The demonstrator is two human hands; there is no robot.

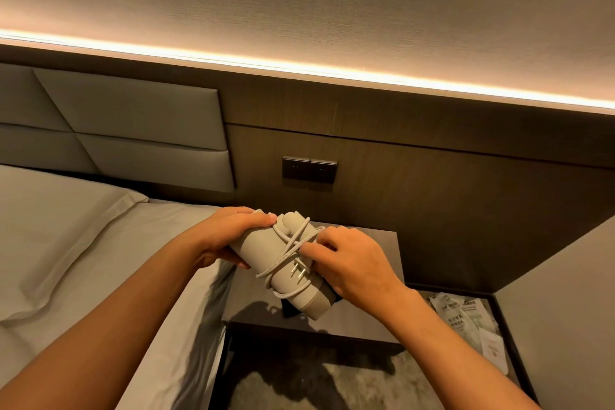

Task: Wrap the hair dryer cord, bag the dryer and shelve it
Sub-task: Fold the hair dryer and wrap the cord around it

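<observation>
A beige hair dryer (266, 251) is held in the air above the bedside table (361, 319). Its pale cord (293, 240) is wound around the body in crossing loops, and the plug's metal prongs (298, 271) stick out near the middle. My left hand (233, 230) grips the dryer's far left end from above. My right hand (352, 260) holds the right side, fingers pressed on the cord and plug. No bag is in view.
A bed with white sheets and a pillow (60, 230) lies to the left. Two dark wall switches (309, 170) sit on the wood panel behind. Plastic-wrapped packets (466, 319) lie on a low shelf at the right. Grey carpet (332, 386) shows below.
</observation>
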